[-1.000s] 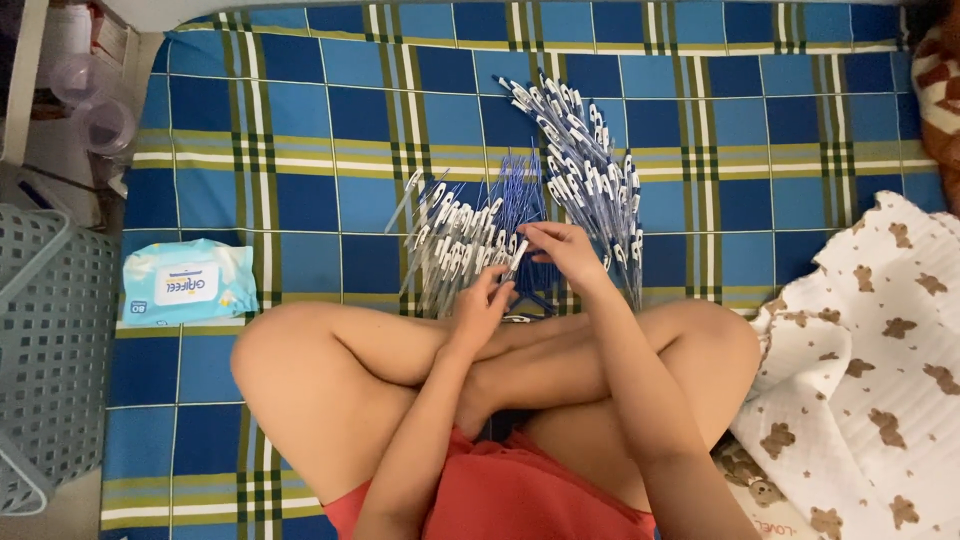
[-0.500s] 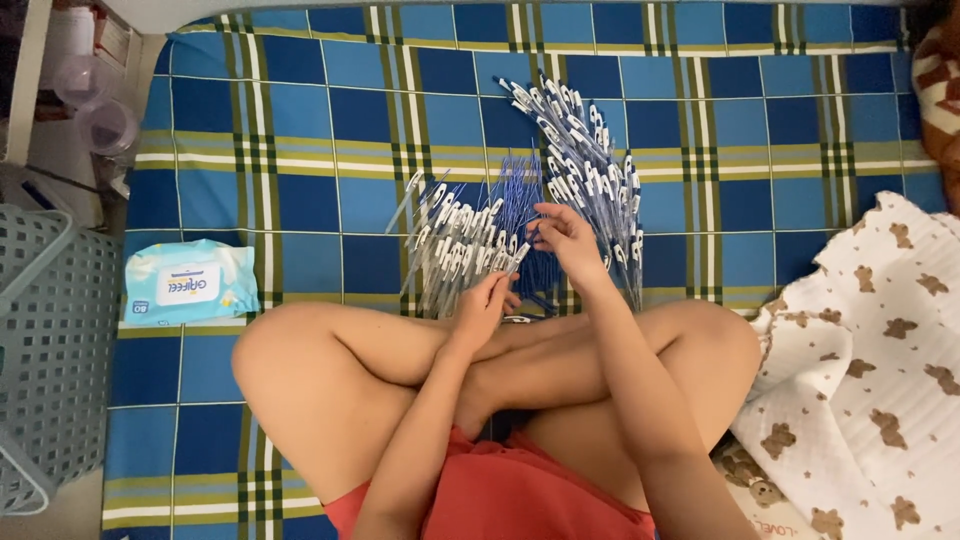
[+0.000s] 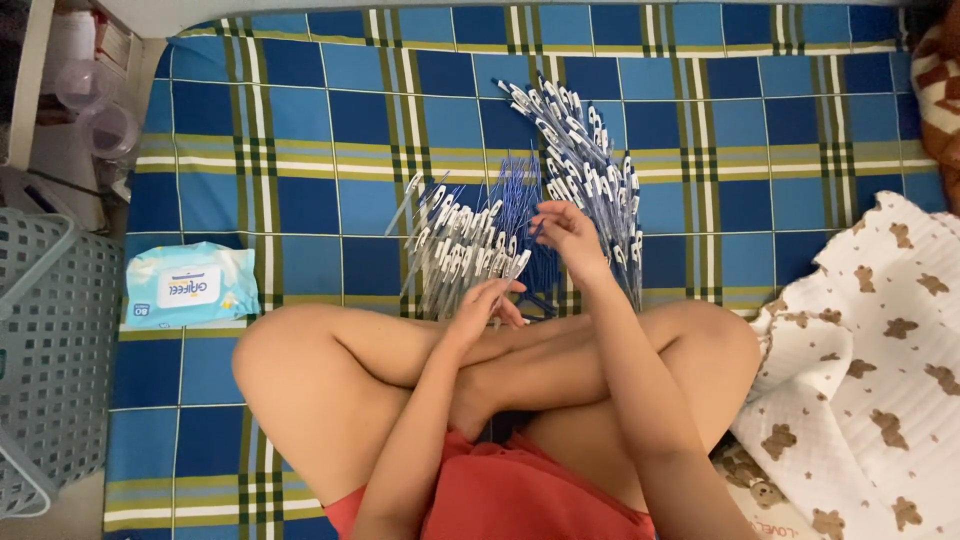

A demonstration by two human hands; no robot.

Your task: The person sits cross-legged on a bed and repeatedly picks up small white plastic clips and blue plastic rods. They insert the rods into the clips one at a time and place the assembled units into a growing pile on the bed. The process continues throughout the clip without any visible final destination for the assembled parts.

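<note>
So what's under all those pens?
The pens lie on a blue checked blanket. What the blanket covers is hidden. The right hand hovers over them.

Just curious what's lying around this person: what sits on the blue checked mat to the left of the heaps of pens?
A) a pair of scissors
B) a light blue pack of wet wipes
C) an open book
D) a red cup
B: a light blue pack of wet wipes lies flat on the blue checked mat, to the left of the heaps of pens, beside the grey plastic basket.
</note>
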